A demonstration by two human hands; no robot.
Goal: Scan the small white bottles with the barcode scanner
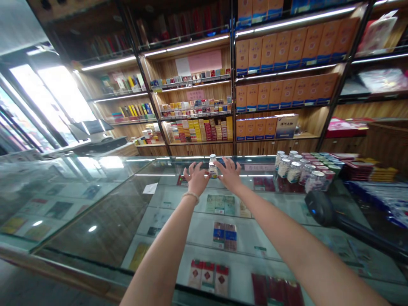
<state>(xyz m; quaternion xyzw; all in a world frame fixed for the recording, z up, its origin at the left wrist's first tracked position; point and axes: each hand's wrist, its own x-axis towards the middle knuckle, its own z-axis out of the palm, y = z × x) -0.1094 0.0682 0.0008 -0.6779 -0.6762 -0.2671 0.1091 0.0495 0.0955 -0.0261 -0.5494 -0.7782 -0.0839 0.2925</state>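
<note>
Two small clear jars with pale contents are close together near the far edge of the glass counter; the front jar (213, 171) partly covers the one behind it (212, 157), and I cannot tell whether they are stacked. My left hand (196, 180) is at the front jar's left side, fingers spread and thumb pointing in toward the glass. From the right, my right hand (230, 175) reaches the same jar, its thumb overlapping the jar's edge and its other fingers stretched apart. Whether either thumb presses on the jar is too small to tell.
Similar lidded jars (293, 171) and rows of small cans (318, 161) stand at the right. A black handheld scanner (321, 209) juts in over the glass counter (105, 216). A white paper slip (150, 188) lies left. Stocked shelves (199, 87) line the wall beyond.
</note>
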